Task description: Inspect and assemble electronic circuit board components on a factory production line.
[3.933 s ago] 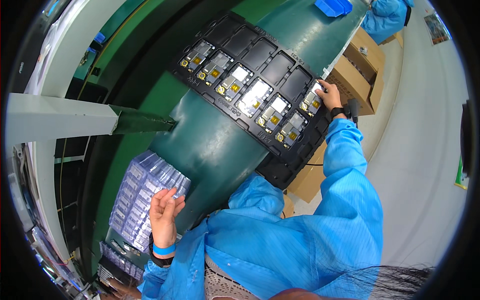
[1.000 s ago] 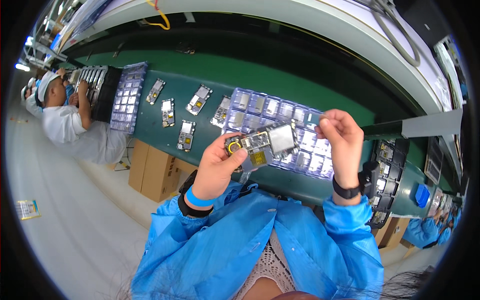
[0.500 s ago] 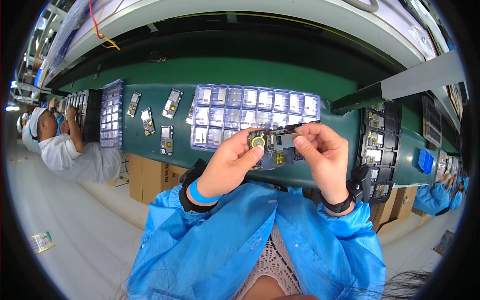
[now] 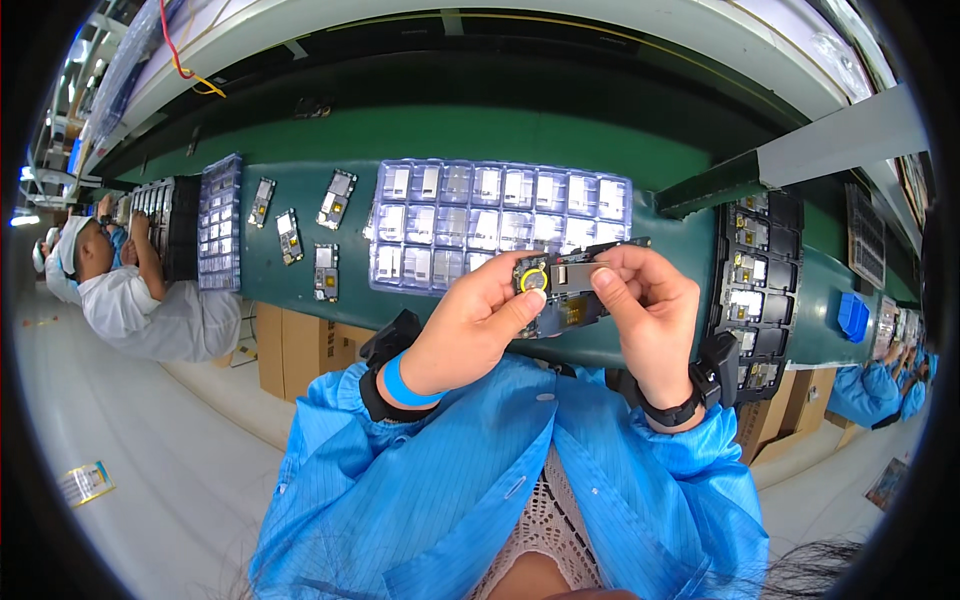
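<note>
My left hand (image 4: 468, 318) grips the left end of a dark circuit board (image 4: 574, 316), thumb beside a round part with a yellow ring (image 4: 534, 281). Between the thumb and fingers of my right hand (image 4: 655, 312) is a thin grey metal plate (image 4: 575, 277). That plate lies over the upper part of the board; whether it touches the board I cannot tell. My right fingers partly hide the board's right end. Just beyond my hands is a clear plastic tray (image 4: 437, 212) whose compartments hold silvery metal plates.
Several loose circuit boards (image 4: 337, 199) lie on the green bench (image 4: 300, 160) to the left, near another clear tray (image 4: 220, 225). At right stand a black tray of boards (image 4: 748, 300), a slanting beam (image 4: 790, 160) and a blue bin (image 4: 853, 317). Co-workers sit at both sides.
The metal plate has tilted and looks darker, with its left end over the board beside the ringed part. Both hands stay on their pieces; the view has shifted slightly.
</note>
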Motion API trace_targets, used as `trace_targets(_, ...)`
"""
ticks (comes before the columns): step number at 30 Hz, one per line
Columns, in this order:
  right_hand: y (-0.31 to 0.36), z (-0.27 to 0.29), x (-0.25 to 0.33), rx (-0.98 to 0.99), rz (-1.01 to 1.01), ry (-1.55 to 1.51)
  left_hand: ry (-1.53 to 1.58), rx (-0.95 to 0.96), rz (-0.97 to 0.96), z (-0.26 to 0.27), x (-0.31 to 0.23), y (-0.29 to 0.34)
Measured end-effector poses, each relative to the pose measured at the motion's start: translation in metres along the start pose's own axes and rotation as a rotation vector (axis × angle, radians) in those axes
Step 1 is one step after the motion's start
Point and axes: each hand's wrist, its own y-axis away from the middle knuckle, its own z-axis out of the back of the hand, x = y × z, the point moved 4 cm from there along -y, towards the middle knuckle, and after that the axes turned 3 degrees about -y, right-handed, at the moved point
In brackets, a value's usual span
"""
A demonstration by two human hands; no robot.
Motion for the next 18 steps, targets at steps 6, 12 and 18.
trace_targets(6, 0.0011, -0.0004, 0.0003, -0.017, 0.005, -0.052, -0.050, 0.046, 0.028, -0.0005, 0.0019, 0.0004)
trace_targets(12, 0.0026, -0.0006, -0.0001, -0.008, 0.000, -0.063, -0.039, 0.048, 0.013, -0.0023, 0.0009, 0.0013)
trace_targets(18, 0.0029, -0.0005, -0.0019, -0.018, 0.005, -0.034, -0.061, 0.040, 0.007, -0.0024, 0.0015, 0.0027)
